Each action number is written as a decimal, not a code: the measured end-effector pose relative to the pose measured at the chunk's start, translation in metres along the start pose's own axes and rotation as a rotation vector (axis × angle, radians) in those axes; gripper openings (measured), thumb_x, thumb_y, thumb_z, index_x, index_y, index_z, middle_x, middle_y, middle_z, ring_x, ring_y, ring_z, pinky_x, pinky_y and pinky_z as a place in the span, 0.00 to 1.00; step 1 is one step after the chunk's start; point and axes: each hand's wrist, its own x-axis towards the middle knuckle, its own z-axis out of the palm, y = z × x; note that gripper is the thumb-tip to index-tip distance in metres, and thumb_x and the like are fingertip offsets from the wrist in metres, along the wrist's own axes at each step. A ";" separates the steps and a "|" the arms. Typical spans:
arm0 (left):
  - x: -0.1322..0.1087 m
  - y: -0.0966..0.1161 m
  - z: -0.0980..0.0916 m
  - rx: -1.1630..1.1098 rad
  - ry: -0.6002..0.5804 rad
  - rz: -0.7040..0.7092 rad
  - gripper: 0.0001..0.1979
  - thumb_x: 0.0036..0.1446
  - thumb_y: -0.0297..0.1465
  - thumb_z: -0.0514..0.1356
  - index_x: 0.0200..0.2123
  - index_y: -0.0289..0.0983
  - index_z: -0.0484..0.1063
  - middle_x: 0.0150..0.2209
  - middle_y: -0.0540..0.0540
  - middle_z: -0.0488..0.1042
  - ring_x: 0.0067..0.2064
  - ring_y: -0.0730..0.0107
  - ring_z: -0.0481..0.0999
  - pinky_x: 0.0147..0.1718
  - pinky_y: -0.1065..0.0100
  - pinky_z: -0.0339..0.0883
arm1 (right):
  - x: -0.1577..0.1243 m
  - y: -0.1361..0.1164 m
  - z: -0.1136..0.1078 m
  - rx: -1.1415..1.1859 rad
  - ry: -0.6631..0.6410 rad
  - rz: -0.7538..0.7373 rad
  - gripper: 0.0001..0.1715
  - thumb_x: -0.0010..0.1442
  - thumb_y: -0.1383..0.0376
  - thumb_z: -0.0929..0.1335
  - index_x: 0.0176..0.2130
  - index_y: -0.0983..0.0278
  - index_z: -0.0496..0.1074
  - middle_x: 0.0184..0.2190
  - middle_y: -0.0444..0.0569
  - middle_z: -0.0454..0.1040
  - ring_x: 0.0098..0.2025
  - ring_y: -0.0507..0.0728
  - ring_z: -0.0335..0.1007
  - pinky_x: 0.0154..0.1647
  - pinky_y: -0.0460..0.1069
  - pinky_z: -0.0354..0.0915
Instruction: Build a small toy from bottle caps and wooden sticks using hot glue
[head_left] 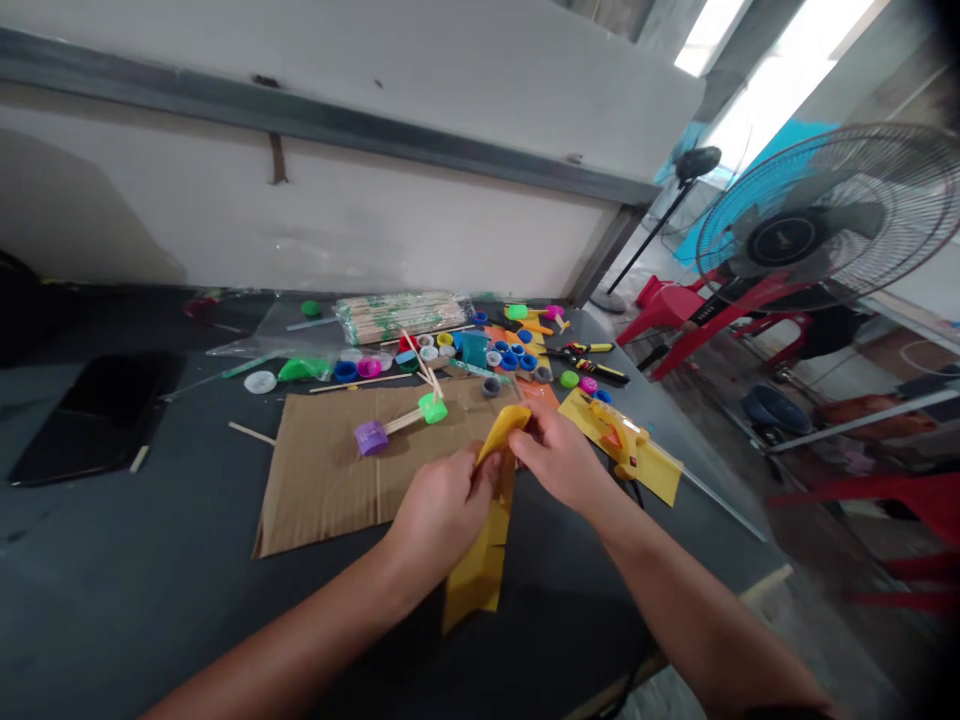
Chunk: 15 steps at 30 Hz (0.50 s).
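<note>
A strip of yellow card or foam sheet (478, 578), bent over at its far end, is held up between my hands above the table's front. My left hand (442, 505) is closed around its middle, thumb on top. Fingers of my right hand (559, 455) pinch the folded far end. Just beyond lies a brown cardboard sheet (322, 480). On it rests a small piece made of a purple cap (371, 437) and a green cap (433, 407) joined by a wooden stick (405, 421). My fingers partly cover the strip.
A yellow glue gun (626, 445) lies on another yellow sheet (664, 478) at right. Behind are colourful bottle caps (517, 355), pliers (592, 360) and bagged wooden sticks (401, 315). A black phone (94, 415) lies left; a fan (787, 240) stands right.
</note>
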 end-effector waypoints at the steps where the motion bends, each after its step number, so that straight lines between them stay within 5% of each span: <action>1: 0.001 0.000 -0.001 -0.026 0.003 0.004 0.15 0.65 0.36 0.48 0.30 0.38 0.68 0.24 0.49 0.72 0.24 0.70 0.69 0.24 0.68 0.53 | 0.001 -0.001 0.000 0.043 -0.018 0.006 0.03 0.53 0.67 0.62 0.32 0.61 0.65 0.22 0.40 0.66 0.25 0.52 0.63 0.26 0.46 0.58; 7: 0.004 -0.003 0.002 -0.093 0.001 -0.066 0.15 0.63 0.35 0.49 0.27 0.37 0.68 0.21 0.51 0.69 0.22 0.73 0.64 0.22 0.69 0.50 | 0.005 0.007 -0.001 0.174 -0.111 0.022 0.13 0.53 0.70 0.59 0.37 0.61 0.68 0.23 0.39 0.65 0.21 0.49 0.62 0.21 0.45 0.58; 11: 0.005 -0.001 -0.001 -0.071 -0.002 -0.192 0.17 0.60 0.36 0.51 0.21 0.37 0.65 0.18 0.51 0.65 0.20 0.73 0.61 0.20 0.69 0.47 | 0.009 0.014 -0.006 0.125 -0.117 0.035 0.10 0.58 0.64 0.62 0.40 0.62 0.69 0.22 0.39 0.66 0.18 0.49 0.60 0.19 0.45 0.58; 15: 0.006 0.003 -0.006 -0.223 0.017 -0.180 0.09 0.56 0.33 0.54 0.31 0.37 0.73 0.27 0.48 0.74 0.26 0.70 0.70 0.24 0.70 0.56 | 0.003 0.019 -0.007 0.129 -0.177 0.048 0.08 0.58 0.60 0.66 0.37 0.62 0.68 0.22 0.39 0.67 0.18 0.48 0.59 0.19 0.45 0.57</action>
